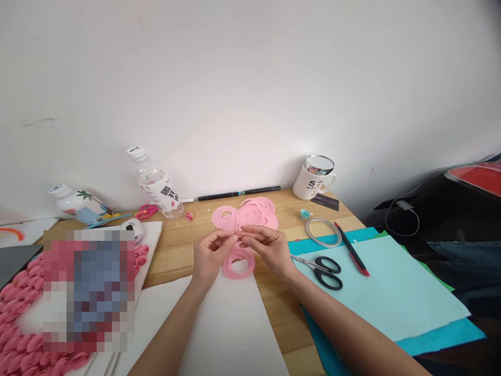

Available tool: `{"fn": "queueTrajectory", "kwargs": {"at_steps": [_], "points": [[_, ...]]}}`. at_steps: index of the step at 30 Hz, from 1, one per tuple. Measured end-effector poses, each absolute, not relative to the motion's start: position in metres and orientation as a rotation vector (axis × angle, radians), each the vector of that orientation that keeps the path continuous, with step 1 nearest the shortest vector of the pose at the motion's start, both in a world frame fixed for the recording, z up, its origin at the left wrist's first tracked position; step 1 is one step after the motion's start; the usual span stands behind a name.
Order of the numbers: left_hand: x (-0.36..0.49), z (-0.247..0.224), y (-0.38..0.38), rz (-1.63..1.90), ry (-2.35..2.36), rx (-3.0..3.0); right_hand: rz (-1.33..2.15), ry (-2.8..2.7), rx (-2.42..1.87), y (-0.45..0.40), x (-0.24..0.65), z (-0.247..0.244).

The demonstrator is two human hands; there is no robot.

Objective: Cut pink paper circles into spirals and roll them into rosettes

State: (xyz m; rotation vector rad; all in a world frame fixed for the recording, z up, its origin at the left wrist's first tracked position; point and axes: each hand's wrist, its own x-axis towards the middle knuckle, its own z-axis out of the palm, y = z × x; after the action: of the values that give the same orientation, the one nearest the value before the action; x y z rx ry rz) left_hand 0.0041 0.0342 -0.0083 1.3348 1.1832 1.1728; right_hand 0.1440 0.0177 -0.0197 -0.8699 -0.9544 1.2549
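My left hand (213,255) and my right hand (270,248) meet over the middle of the wooden table, fingertips pinched together on a small piece of pink paper, mostly hidden by the fingers. Right behind them lies a pile of pink paper rings and spirals (256,211). Another pink paper ring (238,263) lies just below the hands, partly over a white sheet (230,324). A small rolled pink paper flower (189,216) sits behind to the left, and a small blue one (305,214) behind to the right.
Scissors (329,271), a red-black pen (352,250) and a tape roll (323,232) lie at right on or by blue paper sheets (383,287). A mug (309,180) and bottle (154,183) stand behind. At left is a board with pink paper flowers (27,297).
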Motion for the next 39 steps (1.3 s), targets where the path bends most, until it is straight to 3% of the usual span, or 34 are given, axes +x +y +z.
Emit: {"fn": "queueTrajectory", "kwargs": {"at_steps": [30,39], "points": [[0.005,-0.005,0.033,1.192,1.135,1.442,1.040,-1.099,-0.902,0.013,0.144,-0.023],[0.002,-0.020,0.037,1.520,0.857,2.356,0.951,-1.150,-0.921,0.015,0.145,-0.029]]}}
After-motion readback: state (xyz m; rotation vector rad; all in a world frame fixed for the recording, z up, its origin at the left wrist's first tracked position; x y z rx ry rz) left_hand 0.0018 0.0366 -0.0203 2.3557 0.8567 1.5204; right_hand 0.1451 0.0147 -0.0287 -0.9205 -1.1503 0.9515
